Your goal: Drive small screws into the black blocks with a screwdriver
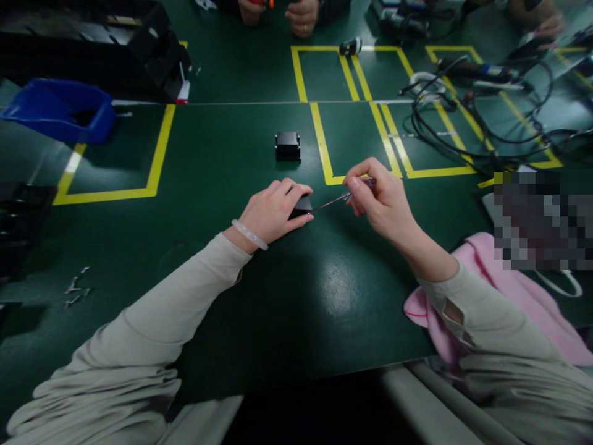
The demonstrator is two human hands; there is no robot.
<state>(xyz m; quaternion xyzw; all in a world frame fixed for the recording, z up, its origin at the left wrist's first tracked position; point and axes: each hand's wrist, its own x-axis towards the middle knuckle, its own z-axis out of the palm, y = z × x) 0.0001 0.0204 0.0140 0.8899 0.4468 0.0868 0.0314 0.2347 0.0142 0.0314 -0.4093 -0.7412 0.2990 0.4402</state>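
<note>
My left hand (280, 210) is closed around a small black box-shaped part (302, 205) and holds it down on the green table (259, 309). Between thumb and fingers of my right hand (377, 198) is a thin screwdriver (346, 195), its shaft pointing left. The tip meets the right end of the black part, close to my left thumb. Much of that part is hidden under my left fingers. A similar black block (288, 146) stands by itself just beyond my left hand.
Yellow tape (328, 148) marks rectangles on the table. A blue bin (60, 111) and black racks (152, 55) are at left, near small metal pieces (76, 289). Cables (430, 123) and a pink cloth (500, 284) lie right. Across the table are another person's hands (301, 15).
</note>
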